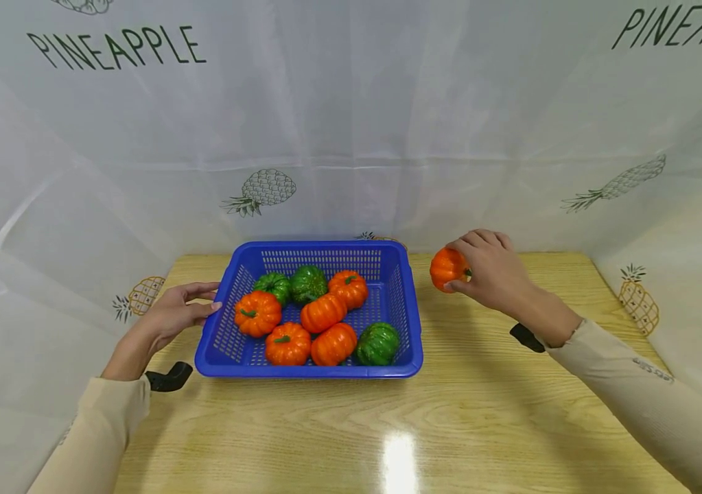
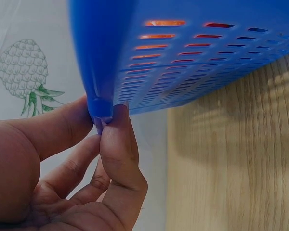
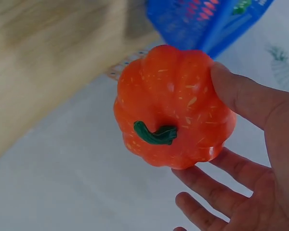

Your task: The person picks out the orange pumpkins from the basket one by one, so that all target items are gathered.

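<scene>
My right hand (image 1: 491, 269) grips an orange pumpkin (image 1: 447, 269) to the right of the blue basket (image 1: 310, 372). In the right wrist view this pumpkin (image 3: 173, 106) shows its green stem, with the thumb on one side and fingers on the other. My left hand (image 1: 174, 312) pinches the basket's left rim; in the left wrist view thumb and fingers (image 2: 120, 149) meet around the blue rim (image 2: 100, 103). Inside the basket lie several orange pumpkins (image 1: 287, 344) and 3 green ones, one of them a dark green pumpkin (image 1: 378, 343) in the front right corner.
The basket stands on a light wooden table (image 1: 301, 432). A white curtain (image 1: 351, 123) printed with pineapples rises behind the table and along both its sides. Black straps (image 1: 169, 377) sit at the wrists.
</scene>
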Demonstrator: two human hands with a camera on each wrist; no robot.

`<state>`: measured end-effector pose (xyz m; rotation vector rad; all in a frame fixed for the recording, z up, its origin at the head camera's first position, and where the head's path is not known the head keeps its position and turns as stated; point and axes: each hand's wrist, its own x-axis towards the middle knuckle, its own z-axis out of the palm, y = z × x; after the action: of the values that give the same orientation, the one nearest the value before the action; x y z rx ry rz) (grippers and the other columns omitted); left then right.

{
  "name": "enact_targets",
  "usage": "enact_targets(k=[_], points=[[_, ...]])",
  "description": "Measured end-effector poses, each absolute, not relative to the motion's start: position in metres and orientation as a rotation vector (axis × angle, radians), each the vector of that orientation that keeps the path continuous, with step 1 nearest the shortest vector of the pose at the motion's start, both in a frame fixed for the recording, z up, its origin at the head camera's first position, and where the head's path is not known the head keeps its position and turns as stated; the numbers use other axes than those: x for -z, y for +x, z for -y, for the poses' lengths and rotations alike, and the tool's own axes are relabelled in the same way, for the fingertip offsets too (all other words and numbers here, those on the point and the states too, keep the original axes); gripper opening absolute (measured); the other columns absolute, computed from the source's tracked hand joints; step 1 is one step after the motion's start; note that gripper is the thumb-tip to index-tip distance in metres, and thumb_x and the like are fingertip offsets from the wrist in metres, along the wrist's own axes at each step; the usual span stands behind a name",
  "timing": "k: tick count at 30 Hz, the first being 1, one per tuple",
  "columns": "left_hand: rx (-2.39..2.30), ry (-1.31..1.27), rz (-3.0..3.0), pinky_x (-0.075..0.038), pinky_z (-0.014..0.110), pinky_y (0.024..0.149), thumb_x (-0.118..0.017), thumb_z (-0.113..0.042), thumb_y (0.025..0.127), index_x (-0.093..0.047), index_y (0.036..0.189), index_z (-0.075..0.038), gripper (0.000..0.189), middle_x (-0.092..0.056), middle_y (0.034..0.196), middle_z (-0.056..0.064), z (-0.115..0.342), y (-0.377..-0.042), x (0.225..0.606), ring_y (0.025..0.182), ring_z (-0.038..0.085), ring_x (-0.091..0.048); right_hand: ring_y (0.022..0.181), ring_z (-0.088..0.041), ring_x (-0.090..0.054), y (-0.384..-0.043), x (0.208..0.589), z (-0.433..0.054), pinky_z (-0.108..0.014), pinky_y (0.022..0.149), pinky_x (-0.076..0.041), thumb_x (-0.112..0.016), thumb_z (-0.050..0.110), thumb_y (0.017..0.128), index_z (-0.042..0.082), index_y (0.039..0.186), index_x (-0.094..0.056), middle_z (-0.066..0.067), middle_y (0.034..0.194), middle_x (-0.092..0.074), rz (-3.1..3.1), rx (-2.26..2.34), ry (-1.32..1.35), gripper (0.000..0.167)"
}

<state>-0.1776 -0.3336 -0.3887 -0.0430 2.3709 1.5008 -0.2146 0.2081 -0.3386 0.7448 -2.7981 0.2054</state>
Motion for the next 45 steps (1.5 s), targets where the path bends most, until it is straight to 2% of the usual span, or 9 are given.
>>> enact_targets(k=[15, 29, 45], points=[[-1.503, -0.056, -2.376, -0.060, 0.024, 0.084, -0.058, -0.011, 0.109, -0.027, 0.162, 0.011, 0.065, -0.039, 0.149, 0.035, 0.332, -0.176, 0.388, 0.092, 0.008, -0.066, 0.126, -0.047, -0.053, -0.231, 0.381, -0.225, -0.066, 0.109, -0.041, -0.094, 0.026, 0.081, -0.003, 0.125, -0.070, -0.024, 0.125, -0.067, 2.883, -0.105, 0.736, 0.058], [-1.517, -0.072, -2.368, -0.060, 0.025, 0.083, -0.058, -0.010, 0.109, -0.028, 0.162, 0.010, 0.065, -0.038, 0.151, 0.035, 0.332, -0.177, 0.389, 0.090, 0.007, -0.066, 0.133, -0.050, -0.047, -0.242, 0.393, -0.222, -0.068, 0.113, -0.037, -0.090, 0.025, 0.086, -0.003, 0.132, -0.068, -0.026, 0.129, -0.064, 3.017, -0.041, 0.740, 0.059], [-1.513, -0.070, -2.371, -0.060, 0.026, 0.084, -0.060, -0.013, 0.109, -0.027, 0.163, 0.009, 0.067, -0.040, 0.150, 0.034, 0.332, -0.175, 0.388, 0.092, 0.009, -0.067, 0.133, -0.051, -0.050, -0.250, 0.406, -0.213, -0.067, 0.112, -0.040, -0.087, 0.027, 0.089, -0.005, 0.135, -0.064, -0.028, 0.132, -0.064, 2.987, -0.050, 0.780, 0.061]])
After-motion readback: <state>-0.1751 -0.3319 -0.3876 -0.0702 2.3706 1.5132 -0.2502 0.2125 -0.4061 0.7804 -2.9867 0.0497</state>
